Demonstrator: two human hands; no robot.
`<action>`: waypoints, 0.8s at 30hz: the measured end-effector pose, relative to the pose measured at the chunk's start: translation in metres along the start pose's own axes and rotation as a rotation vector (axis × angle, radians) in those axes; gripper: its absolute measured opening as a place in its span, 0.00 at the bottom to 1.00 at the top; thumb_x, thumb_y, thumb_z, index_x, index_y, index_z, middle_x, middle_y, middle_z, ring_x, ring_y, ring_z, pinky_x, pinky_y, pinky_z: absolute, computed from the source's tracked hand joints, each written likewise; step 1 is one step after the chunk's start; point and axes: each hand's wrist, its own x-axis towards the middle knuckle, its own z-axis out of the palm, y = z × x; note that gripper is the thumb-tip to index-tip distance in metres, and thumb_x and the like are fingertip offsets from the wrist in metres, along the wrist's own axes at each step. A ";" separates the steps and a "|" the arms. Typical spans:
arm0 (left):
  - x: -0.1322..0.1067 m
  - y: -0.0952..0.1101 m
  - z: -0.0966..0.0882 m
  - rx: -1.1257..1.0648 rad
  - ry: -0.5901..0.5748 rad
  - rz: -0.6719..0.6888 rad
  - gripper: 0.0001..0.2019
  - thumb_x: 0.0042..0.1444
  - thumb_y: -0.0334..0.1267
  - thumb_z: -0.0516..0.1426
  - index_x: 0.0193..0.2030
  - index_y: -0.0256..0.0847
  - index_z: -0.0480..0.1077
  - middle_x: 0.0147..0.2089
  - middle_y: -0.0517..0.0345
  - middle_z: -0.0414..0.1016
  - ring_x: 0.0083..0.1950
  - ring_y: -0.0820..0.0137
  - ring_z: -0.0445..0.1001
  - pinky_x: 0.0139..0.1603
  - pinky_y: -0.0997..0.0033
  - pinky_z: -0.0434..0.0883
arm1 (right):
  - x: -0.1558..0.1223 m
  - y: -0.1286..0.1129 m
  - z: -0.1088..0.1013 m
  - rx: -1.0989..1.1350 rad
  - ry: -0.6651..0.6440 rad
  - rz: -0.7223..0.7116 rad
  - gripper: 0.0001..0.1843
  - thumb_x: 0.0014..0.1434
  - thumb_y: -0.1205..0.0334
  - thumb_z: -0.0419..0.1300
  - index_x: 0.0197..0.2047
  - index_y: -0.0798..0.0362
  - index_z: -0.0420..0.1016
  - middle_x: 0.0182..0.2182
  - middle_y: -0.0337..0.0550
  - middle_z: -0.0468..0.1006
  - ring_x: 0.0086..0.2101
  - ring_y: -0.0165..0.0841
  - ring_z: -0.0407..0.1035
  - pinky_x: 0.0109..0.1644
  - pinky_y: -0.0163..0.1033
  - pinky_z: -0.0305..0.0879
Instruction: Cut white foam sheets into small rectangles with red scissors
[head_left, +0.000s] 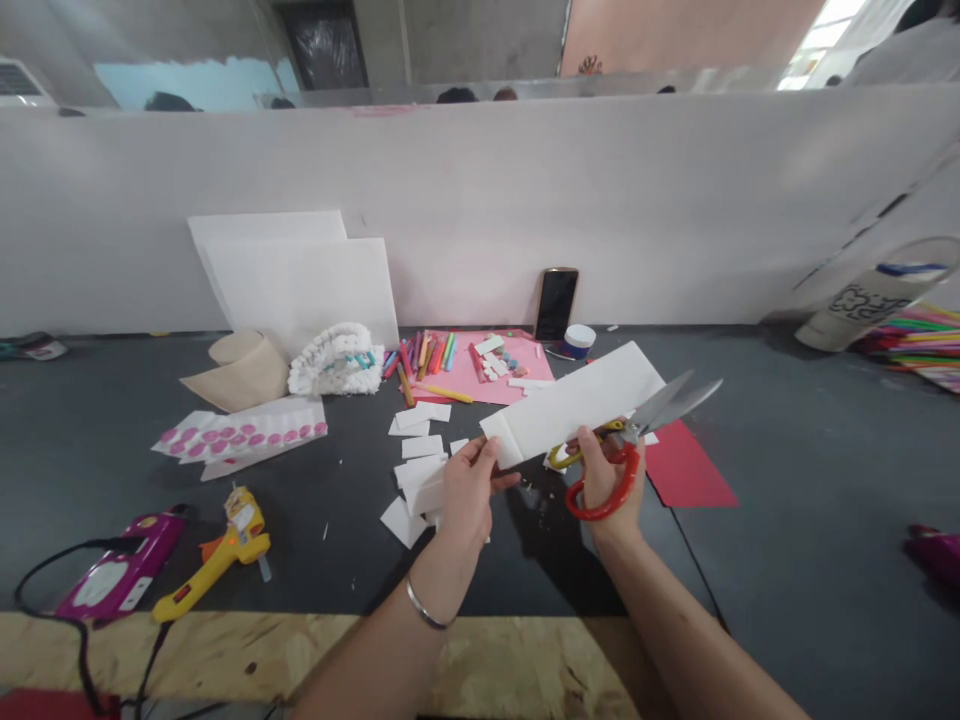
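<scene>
A long strip of white paper [577,400] is held above the table, its near left end pinched in my left hand [469,490]. Near that end a line, a crease or an edge, runs across the strip. My right hand [613,490] is closed around scissors [619,480] with one red and one yellow handle loop. The scissors' blades are apart and point up and right, beside the strip's far right end. Below and left of the strip lie several small white paper pieces [420,447], partly hidden by my left hand.
A yellow glue gun [217,560] and a purple power strip [124,565] with cables lie at left. Markers [431,355] rest on pink paper [495,393]. A phone [556,305] leans on the white partition [660,210]. Red paper [690,470] lies right; a pale tumbler [862,305] is far right.
</scene>
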 end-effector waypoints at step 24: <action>-0.023 -0.004 0.007 0.099 -0.132 0.277 0.17 0.49 0.49 0.65 0.33 0.39 0.67 0.30 0.61 0.71 0.29 0.72 0.71 0.23 0.75 0.73 | -0.032 -0.001 0.016 0.256 -0.364 0.237 0.28 0.48 0.57 0.71 0.52 0.48 0.69 0.37 0.41 0.80 0.35 0.38 0.76 0.37 0.41 0.73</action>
